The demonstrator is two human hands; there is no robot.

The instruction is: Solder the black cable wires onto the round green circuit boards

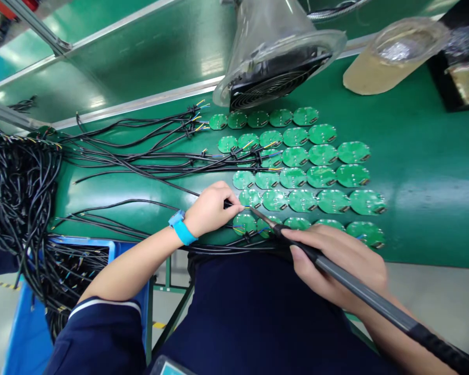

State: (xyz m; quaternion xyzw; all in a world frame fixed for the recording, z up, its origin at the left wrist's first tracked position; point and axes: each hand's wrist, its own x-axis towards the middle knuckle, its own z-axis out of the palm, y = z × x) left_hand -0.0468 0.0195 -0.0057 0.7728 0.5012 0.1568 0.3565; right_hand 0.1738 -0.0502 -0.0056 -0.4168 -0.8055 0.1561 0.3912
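Note:
My left hand [213,207] pinches the end of a black cable [180,188], its thin coloured wires lying at the edge of a round green circuit board [250,199]. In my right hand [342,260] is a soldering iron [347,284], gripped like a pen. The iron's tip meets the wire ends at that board, though whether it touches them is too small to tell. Rows of similar green circuit boards [297,178] lie around and beyond both hands. More black cables [160,167] with stripped ends stretch across the boards from the left.
A clear fume hood with a black fan [277,88] hangs over the far rows. Behind on the right stands a beige cylinder [379,67]. A large heap of black cables [19,192] fills the left end, spilling over a blue bin [113,252]. The green table's [422,208] front edge is near my body.

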